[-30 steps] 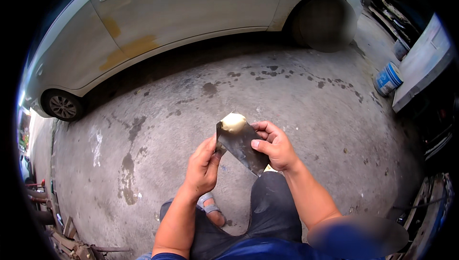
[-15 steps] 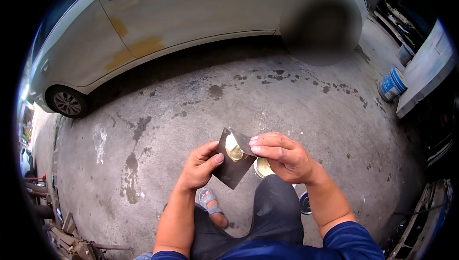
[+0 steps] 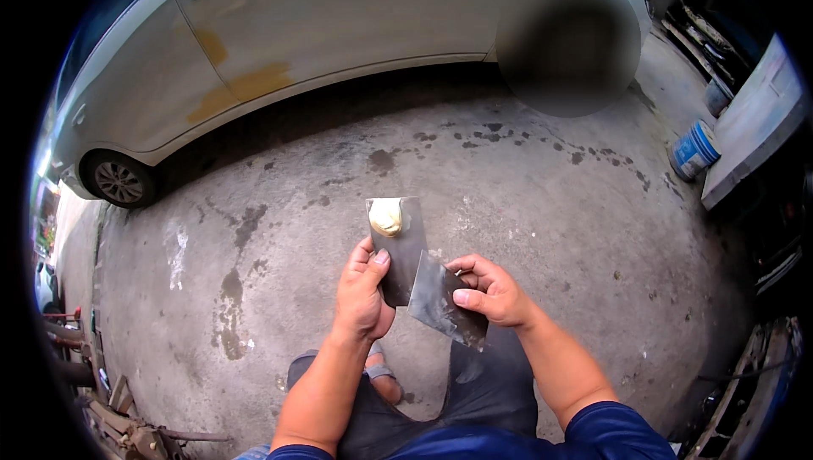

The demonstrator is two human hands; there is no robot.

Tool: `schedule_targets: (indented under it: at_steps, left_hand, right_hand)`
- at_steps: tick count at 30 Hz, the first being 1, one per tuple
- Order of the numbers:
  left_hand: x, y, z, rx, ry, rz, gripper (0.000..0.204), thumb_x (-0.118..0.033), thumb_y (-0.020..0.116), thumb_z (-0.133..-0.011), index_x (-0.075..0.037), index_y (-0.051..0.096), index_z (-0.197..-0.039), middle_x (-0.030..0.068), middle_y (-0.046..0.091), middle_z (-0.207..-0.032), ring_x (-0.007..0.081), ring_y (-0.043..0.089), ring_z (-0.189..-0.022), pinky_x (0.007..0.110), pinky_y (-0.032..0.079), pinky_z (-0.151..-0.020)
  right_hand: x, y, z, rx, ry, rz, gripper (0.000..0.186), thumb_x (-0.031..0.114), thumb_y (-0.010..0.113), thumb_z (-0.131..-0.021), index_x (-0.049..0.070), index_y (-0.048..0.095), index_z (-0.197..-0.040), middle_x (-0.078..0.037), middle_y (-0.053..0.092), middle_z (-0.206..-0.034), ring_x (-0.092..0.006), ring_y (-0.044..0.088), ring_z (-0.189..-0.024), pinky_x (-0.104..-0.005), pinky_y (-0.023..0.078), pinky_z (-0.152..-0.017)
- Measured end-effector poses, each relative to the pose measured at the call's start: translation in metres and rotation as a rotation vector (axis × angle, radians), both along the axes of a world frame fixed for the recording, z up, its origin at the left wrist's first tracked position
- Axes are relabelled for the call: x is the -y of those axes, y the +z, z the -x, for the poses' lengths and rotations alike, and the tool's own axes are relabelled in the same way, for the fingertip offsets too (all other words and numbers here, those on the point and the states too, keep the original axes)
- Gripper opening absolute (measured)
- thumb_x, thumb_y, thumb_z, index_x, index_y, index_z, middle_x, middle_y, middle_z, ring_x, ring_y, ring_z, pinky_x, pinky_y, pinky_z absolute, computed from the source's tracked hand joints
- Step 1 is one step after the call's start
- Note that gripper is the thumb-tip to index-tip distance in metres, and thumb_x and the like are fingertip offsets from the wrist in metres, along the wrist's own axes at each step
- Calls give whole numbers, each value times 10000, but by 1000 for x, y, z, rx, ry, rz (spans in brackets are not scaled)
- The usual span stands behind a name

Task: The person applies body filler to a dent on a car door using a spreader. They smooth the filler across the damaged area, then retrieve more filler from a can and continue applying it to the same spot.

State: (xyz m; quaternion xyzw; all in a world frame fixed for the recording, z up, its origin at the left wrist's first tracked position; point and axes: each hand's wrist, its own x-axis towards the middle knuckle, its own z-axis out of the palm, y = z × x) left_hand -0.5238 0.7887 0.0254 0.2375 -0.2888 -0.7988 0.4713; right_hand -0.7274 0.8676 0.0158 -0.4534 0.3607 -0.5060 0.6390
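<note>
My left hand (image 3: pixel 364 295) grips a dark, flat rectangular putty spreader (image 3: pixel 401 258) by its lower left edge, thumb on top. A smooth cream dollop of putty (image 3: pixel 387 217) sits near that spreader's far end. My right hand (image 3: pixel 493 292) pinches a second, grey-smeared putty spreader (image 3: pixel 445 297), tilted, between thumb and fingers. Its left corner overlaps the lower right edge of the left spreader; whether they touch I cannot tell. Both are held above my knees. Beyond them stands a pale car (image 3: pixel 356 16), with yellowish-brown patches (image 3: pixel 254 83) low on its doors.
Stained concrete floor (image 3: pixel 313 231) lies between me and the car. A blue and white bucket (image 3: pixel 695 150) stands at the right beside a leaning white panel (image 3: pixel 758 126). Scrap pieces (image 3: pixel 127 430) lie at the lower left. A round blur hides part of the car.
My right hand has drawn its spreader off the putty, down toward me, and turned it. The left spreader has swung more upright. The open tub of putty seen earlier is now hidden.
</note>
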Motion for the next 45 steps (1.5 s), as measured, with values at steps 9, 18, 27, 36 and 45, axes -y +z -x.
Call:
schedule_targets:
  at_steps: [9,18,27,36,45]
  left_hand:
    - [-4,4,3,1,97,171,344,-66,496,-957,-18,426,-1291,109,562,-1233,201,562,-1113,359,453,-980]
    - [-14,-1,3,93,26,441,450,-21,471,-958,-50,368,-1395,106,520,-1300,209,507,-1195,350,377,-1039]
    - [2,-11,-8,1006,-51,1104,361,38,498,-903,-45,547,-1250,124,637,-1075,201,616,-988,292,477,-849]
    - [12,-9,-24,259,-303,330,394,-61,597,-906,36,501,-1275,91,613,-1167,149,569,-1055,291,447,-925]
    - [5,-1,-4,136,-107,219,382,-51,547,-917,11,456,-1283,121,579,-1219,210,575,-1106,347,459,-960]
  right_hand:
    - [28,-30,32,71,-350,21,422,116,594,-916,-29,441,-1282,-97,610,-1107,-132,576,-1004,-285,454,-900]
    - [19,1,3,-262,-312,58,349,88,608,-893,-16,478,-1200,-84,602,-1100,-133,561,-1035,-291,454,-882]
    - [29,35,18,-61,-230,233,351,42,604,-892,1,488,-1220,-84,594,-1110,-143,571,-1014,-299,468,-884]
    - [20,57,23,-687,-183,983,452,-161,602,-691,46,641,-1091,-117,631,-1131,-294,605,-1052,-395,502,-896]
    - [7,-13,37,-643,-406,396,411,-94,546,-805,41,572,-1193,-96,597,-1189,-204,568,-1099,-348,488,-893]
